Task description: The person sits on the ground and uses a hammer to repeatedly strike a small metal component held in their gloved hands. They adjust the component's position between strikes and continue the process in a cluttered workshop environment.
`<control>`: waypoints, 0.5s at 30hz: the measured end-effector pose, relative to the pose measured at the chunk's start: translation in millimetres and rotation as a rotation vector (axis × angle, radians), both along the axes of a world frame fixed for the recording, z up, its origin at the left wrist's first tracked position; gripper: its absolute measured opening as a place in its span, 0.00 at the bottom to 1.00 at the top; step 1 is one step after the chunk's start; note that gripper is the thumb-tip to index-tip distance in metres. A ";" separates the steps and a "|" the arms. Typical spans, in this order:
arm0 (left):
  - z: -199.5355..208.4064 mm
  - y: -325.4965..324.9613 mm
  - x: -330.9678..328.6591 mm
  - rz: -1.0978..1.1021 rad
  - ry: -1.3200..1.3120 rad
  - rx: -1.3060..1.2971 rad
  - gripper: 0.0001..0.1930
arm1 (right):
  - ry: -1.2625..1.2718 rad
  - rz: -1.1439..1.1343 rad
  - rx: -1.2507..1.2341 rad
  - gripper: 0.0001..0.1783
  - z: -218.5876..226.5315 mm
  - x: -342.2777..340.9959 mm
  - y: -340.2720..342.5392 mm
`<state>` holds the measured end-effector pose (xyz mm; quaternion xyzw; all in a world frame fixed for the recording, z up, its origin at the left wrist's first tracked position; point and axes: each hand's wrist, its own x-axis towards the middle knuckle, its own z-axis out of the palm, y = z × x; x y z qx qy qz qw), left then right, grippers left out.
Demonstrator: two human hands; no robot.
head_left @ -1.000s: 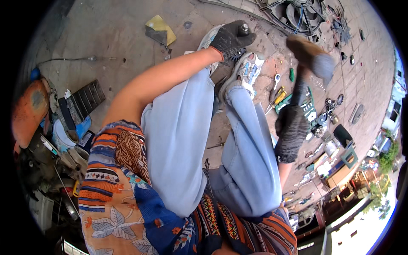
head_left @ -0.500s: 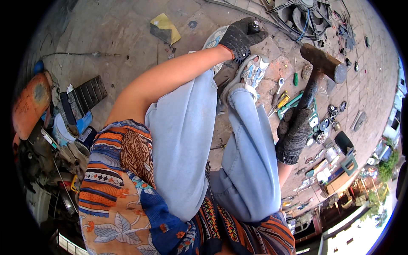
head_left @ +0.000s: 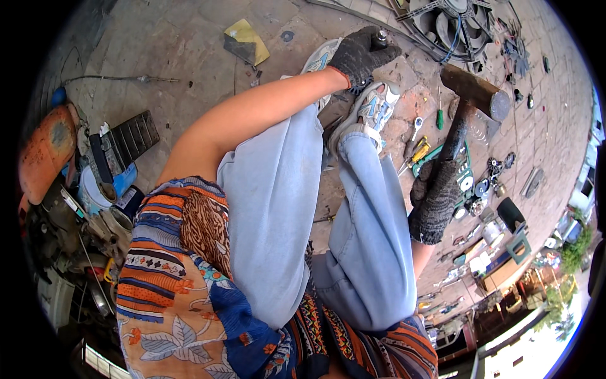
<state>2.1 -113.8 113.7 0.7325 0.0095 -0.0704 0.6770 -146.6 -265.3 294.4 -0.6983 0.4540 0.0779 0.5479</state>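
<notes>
My left hand, in a dark knit glove, reaches out between the two sneakers. Its fingers are wrapped round a short metal cylinder, whose round top sticks up out of the fist. A dark toothed wheel shows just below that hand, partly covered by it and the near sneaker. On the right, my gloved right hand grips the handle of a heavy hammer. The hammer is raised, its large rusty head to the right of the left hand and apart from the cylinder.
A ratchet, a yellow-handled screwdriver and a green screwdriver lie on the paving right of my feet. A radiator fan stands beyond. Scrap parts and a blue-and-white bucket crowd the left. A folded yellow sheet lies ahead.
The hammer head has shifted slightly to the left, and its handle has tilted a little with it. My left hand keeps its hold on the metal cylinder in nearly the same spot.
</notes>
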 end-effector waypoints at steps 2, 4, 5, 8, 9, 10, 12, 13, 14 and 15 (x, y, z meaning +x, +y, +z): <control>2.2 0.9 1.3 0.005 -0.037 0.016 0.15 | -0.002 0.000 0.012 0.26 1.6 0.4 0.0; 2.1 1.0 1.5 0.008 -0.064 0.029 0.15 | 0.006 -0.011 0.001 0.26 3.6 2.2 2.1; 1.6 1.3 2.2 0.009 -0.072 0.033 0.14 | 0.009 -0.016 -0.003 0.26 3.9 3.0 2.9; 3.4 1.0 0.5 0.012 -0.061 0.037 0.15 | 0.021 -0.035 0.002 0.26 2.2 2.7 2.0; 5.1 1.0 -0.2 0.013 -0.051 0.038 0.15 | 0.019 -0.026 0.008 0.26 1.4 2.3 0.9; 3.9 0.7 0.3 0.017 -0.047 0.025 0.15 | 0.018 -0.018 0.014 0.26 0.5 1.7 -0.5; 1.3 0.0 1.2 0.023 -0.037 -0.001 0.15 | 0.014 -0.008 0.015 0.26 0.3 1.2 -0.7; 0.1 -0.6 0.5 0.025 -0.033 0.000 0.15 | 0.012 -0.007 0.009 0.26 0.6 1.4 -0.1; 1.3 -0.8 -0.1 0.026 -0.029 0.003 0.15 | 0.009 -0.005 0.004 0.26 0.8 1.7 0.4; 2.4 -0.9 -0.6 0.028 -0.025 0.005 0.15 | 0.013 -0.005 0.003 0.26 1.5 2.2 1.0</control>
